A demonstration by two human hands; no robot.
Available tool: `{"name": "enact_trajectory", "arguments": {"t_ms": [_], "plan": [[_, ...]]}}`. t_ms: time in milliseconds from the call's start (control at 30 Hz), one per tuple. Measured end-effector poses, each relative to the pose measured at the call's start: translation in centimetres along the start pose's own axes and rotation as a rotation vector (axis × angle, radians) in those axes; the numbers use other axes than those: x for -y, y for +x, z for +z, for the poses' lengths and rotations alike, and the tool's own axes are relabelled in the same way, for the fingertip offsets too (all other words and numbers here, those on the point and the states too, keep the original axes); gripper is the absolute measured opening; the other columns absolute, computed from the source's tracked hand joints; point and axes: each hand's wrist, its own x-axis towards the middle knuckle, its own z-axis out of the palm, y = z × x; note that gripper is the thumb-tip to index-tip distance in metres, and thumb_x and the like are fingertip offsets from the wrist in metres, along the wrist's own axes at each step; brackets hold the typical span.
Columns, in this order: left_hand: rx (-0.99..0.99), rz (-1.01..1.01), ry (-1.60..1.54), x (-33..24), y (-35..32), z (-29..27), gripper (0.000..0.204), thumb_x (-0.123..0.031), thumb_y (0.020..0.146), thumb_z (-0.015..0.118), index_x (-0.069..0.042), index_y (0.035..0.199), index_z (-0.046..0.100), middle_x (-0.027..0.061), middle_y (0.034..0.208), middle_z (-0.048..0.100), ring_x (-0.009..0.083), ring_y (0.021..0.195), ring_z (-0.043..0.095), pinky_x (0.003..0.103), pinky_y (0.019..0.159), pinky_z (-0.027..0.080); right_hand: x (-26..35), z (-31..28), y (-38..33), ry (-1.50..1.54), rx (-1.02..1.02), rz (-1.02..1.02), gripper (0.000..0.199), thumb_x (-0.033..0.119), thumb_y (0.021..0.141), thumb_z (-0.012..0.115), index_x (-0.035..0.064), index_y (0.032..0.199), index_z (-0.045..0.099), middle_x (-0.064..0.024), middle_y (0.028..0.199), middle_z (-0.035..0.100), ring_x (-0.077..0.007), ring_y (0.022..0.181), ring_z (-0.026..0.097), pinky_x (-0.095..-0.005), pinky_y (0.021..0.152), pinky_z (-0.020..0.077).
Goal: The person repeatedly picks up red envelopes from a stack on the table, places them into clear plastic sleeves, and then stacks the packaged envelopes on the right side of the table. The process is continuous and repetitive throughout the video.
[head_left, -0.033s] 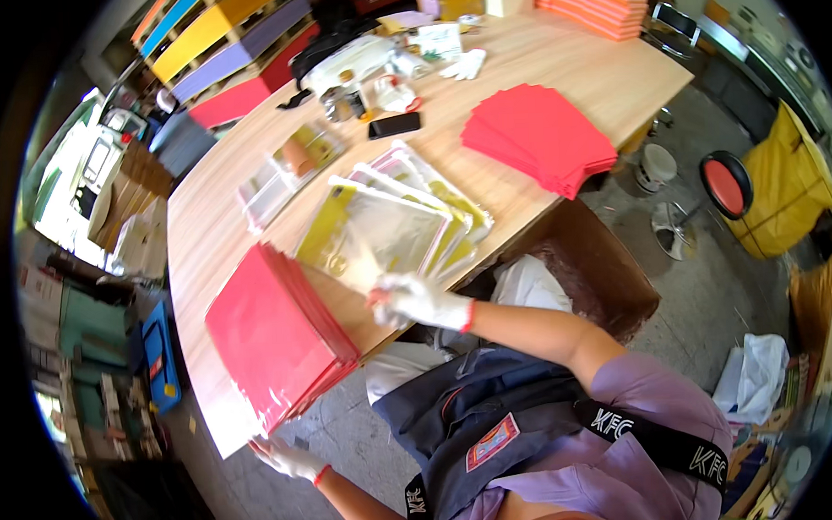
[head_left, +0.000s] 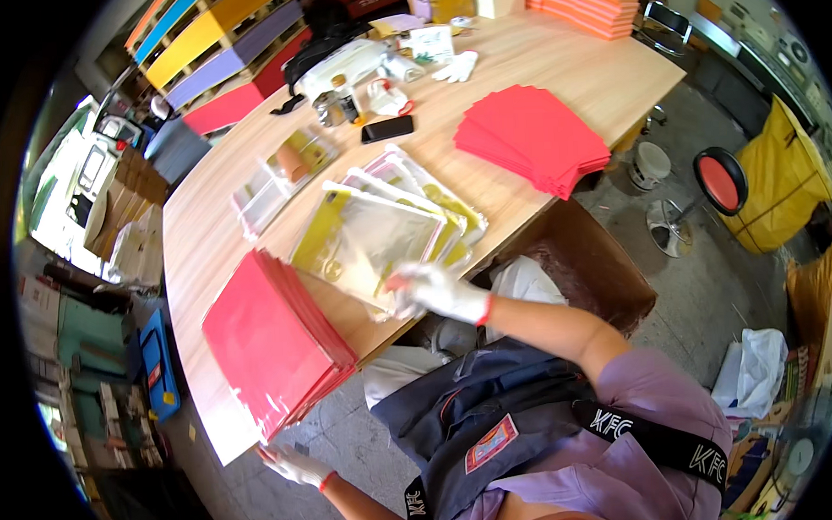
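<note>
Left hand: the left hand in a thin white knit glove with a red cuff [head_left: 295,466] has its fingers stretched out and loosely spread at the stack's near corner; nothing shows in its grasp, and I cannot tell whether it touches.
Right hand: the right hand in a matching white glove [head_left: 433,291] is blurred, fingers partly bent, above the near edge of the sleeves; I cannot tell whether it grips anything.
Red stack: a thick pile of glossy red rectangular packets in clear film [head_left: 277,338] lies at the tabletop's near left corner, its layered edges slightly uneven.
Sleeves: flat, shiny clear plastic sleeves with olive-yellow patches [head_left: 369,225] overlap like shingles, right of the red stack.
Tabletop: the pale wood-grain tabletop [head_left: 537,59] is smooth and broad.
Fanned sheets: matte coral-red flat sheets [head_left: 531,132] spread in a stepped fan near the right edge.
Phone: a black, smooth rectangular phone [head_left: 387,129] lies beyond the sleeves.
Orange stack: bright orange flat layers [head_left: 581,7] rise at the far edge.
</note>
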Motion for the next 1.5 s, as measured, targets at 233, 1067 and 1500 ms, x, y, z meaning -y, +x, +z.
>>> {"name": "enact_trajectory", "arguments": {"t_ms": [233,1067,1500], "plan": [[0.207,-0.354,0.209,8.6,-8.0,-2.4,0.04,-0.006,0.083,0.037,-0.002,0.121,0.052,0.0161,0.121,0.052,0.0272,0.113,0.049,0.037,0.091,0.042,10.9,-19.5,-10.0,-0.349,-1.028,-0.145,0.02,0.017,0.086,0.046,0.0046,0.101,0.049,-0.0084,0.068,0.057,-0.0135,0.045,0.048,-0.0263,0.04,0.0421],[1.142,0.719,1.013,-7.7,-15.7,26.4,0.026,-0.015,0.069,0.064,-0.013,0.094,0.056,0.0091,0.091,0.057,0.0293,0.088,0.056,0.04,0.07,0.049,18.5,-25.8,-7.9,0.234,-0.89,-0.243,0.011,0.007,0.086,0.045,0.0056,0.097,0.046,-0.0189,0.074,0.057,-0.0112,0.043,0.047,-0.0231,0.032,0.0349],[1.072,0.526,0.651,-4.9,-12.8,25.4,0.026,0.001,0.066,0.054,-0.008,0.091,0.056,0.0098,0.097,0.054,0.031,0.088,0.054,0.038,0.073,0.046,8.4,-14.1,-15.9,0.236,-0.121,0.384,0.022,0.006,0.079,0.05,-0.002,0.098,0.055,-0.0054,0.069,0.06,-0.008,0.039,0.048,-0.0188,0.031,0.0336]]}}
